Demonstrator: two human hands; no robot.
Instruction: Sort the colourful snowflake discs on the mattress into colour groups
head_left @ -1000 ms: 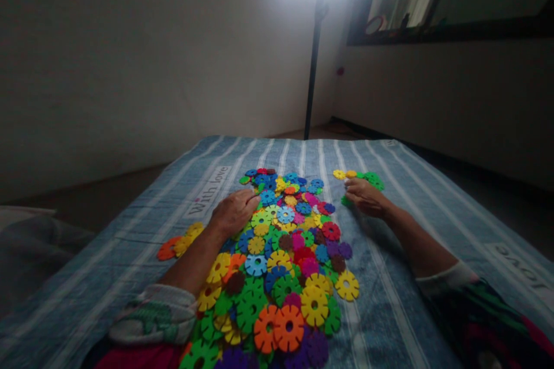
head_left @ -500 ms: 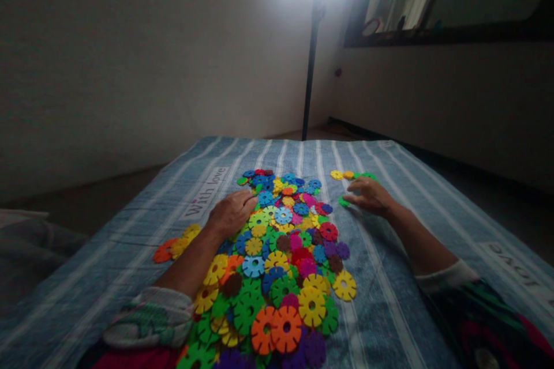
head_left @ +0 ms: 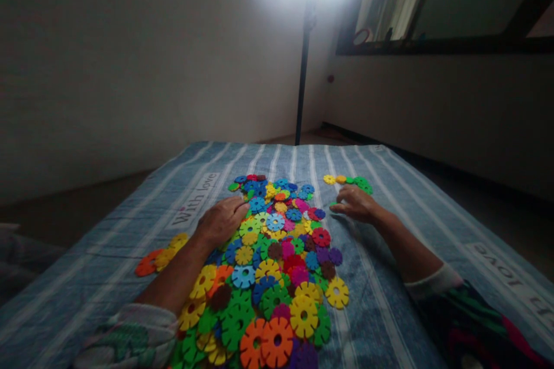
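Note:
A heap of colourful notched plastic discs (head_left: 268, 259) lies on a blue striped cloth (head_left: 411, 196). My left hand (head_left: 221, 221) rests knuckles-up on the heap's left edge, fingers curled over the discs. My right hand (head_left: 355, 205) lies to the right of the heap, its fingertips on a small green disc (head_left: 333, 205). Just beyond that hand sits a short row of yellow, orange and green discs (head_left: 348, 181). A small group of orange and yellow discs (head_left: 160, 256) lies apart at the left.
The cloth carries the printed words "With love". A dark lamp pole (head_left: 302, 69) stands beyond the far edge under a bright light. Bare walls stand behind, with a dark-framed window (head_left: 433, 6) at the upper right.
My right hand has drawn back from the far row of discs toward the heap, sliding the green disc with it. The view has tipped slightly upward. My left hand has stayed put.

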